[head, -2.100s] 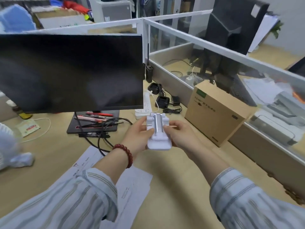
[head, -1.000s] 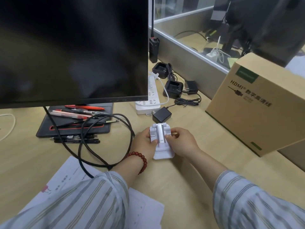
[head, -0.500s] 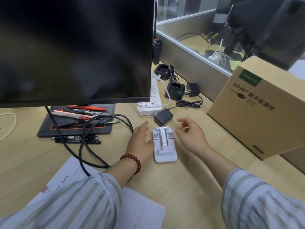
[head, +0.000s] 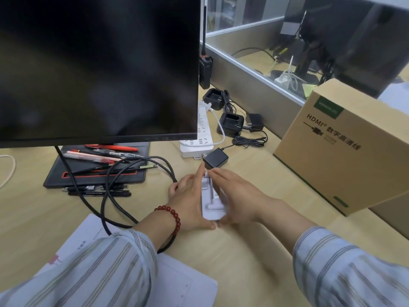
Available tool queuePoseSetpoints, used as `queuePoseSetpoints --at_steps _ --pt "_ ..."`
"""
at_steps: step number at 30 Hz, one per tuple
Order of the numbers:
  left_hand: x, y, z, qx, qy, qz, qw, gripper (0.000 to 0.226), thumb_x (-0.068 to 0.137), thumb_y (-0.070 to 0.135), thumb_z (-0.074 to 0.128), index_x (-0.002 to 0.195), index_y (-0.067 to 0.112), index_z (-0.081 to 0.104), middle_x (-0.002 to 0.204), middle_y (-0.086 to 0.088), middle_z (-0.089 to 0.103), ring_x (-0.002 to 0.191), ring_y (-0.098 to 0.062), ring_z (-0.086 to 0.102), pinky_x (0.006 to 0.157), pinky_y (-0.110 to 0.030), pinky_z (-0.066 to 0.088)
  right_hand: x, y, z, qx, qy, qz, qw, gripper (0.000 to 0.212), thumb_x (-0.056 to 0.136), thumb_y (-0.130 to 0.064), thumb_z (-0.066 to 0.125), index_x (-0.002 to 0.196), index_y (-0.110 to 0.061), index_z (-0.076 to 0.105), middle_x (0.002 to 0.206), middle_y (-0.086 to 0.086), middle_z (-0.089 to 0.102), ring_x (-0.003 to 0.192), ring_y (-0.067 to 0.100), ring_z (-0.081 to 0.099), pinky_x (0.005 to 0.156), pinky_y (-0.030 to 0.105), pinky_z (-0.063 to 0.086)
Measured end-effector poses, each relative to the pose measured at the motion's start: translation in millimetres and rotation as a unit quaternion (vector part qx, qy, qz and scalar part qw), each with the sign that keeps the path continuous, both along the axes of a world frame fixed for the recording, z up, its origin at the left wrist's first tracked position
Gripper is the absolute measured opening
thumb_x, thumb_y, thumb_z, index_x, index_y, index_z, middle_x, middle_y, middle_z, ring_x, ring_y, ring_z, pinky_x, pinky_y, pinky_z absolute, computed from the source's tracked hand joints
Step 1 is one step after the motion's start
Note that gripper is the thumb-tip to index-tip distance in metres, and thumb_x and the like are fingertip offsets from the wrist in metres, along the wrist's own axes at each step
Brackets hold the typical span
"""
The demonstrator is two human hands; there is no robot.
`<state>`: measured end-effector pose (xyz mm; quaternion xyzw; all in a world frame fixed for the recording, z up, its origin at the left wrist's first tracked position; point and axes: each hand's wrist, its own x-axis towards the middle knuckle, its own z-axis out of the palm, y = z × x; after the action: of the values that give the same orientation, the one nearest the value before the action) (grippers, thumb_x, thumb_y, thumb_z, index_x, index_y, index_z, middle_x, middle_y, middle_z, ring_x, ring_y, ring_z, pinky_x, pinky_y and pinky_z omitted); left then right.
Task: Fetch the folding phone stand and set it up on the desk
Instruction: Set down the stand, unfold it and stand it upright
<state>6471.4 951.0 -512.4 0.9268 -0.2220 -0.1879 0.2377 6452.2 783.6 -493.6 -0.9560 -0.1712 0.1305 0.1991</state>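
Observation:
The white folding phone stand lies flat on the wooden desk, its arm folded down along the base. My left hand, with a red bead bracelet on the wrist, presses against the stand's left side, fingers stretched forward. Against the right side sits my right hand, its fingers over the stand's far end. Both thumbs meet at the near edge. Much of the stand is covered by the hands.
A dark monitor fills the upper left, with pens on its base. Black cables loop left of my hands. A black charger and white power strip lie just beyond the stand. A cardboard box stands right. Papers lie near.
Half a second ago both hands were off the stand, apart on either side. They have since closed in and now grip its sides. The stand itself stays in the same spot.

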Motion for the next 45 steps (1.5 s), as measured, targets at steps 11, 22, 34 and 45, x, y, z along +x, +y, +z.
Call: queuePoseSetpoints --at_steps 11,22,34,45 --pt "-3 5 -2 -0.027 -0.037 0.028 0.999 0.137 0.046 0.066 0.072 0.145 0.03 -0.017 0.146 0.024 0.026 0.138 -0.008 0.021 0.106 -0.03 0.01 1 4 -1 -0.001 -0.063 0.001 0.998 0.084 0.053 -0.038 0.079 0.126 -0.012 0.046 0.116 -0.001 0.048 0.104 0.018 0.05 0.083 0.021 0.038" --pt "2 3 6 -0.005 0.021 0.023 1.0 0.14 0.048 0.058 0.079 0.146 0.027 -0.017 0.146 0.018 0.029 0.135 -0.014 0.022 0.109 -0.031 0.006 16 -1 31 0.001 0.106 -0.042 0.993 0.077 0.047 -0.039 0.076 0.115 -0.015 0.05 0.111 0.002 0.059 0.098 0.025 0.059 0.083 0.042 0.053" --pt "3 1 4 0.005 0.049 0.032 0.998 0.136 0.049 0.057 0.08 0.146 0.03 -0.011 0.139 0.007 0.036 0.135 -0.016 0.023 0.109 -0.031 0.008 -1 -8 29 0.059 -0.002 0.012 0.998 0.056 0.078 -0.053 0.056 0.121 -0.017 0.06 0.118 0.003 0.065 0.1 0.019 0.059 0.082 0.03 0.046" --pt "4 -1 7 0.024 0.029 0.036 0.999 0.121 0.04 0.061 0.078 0.135 0.041 0.006 0.101 0.021 0.041 0.114 -0.012 0.033 0.098 -0.038 0.024 46 -7 39 0.273 0.112 -0.221 0.93 0.05 0.077 -0.061 0.057 0.093 -0.018 0.076 0.088 -0.01 0.073 0.072 -0.003 0.064 0.056 0.004 0.043"
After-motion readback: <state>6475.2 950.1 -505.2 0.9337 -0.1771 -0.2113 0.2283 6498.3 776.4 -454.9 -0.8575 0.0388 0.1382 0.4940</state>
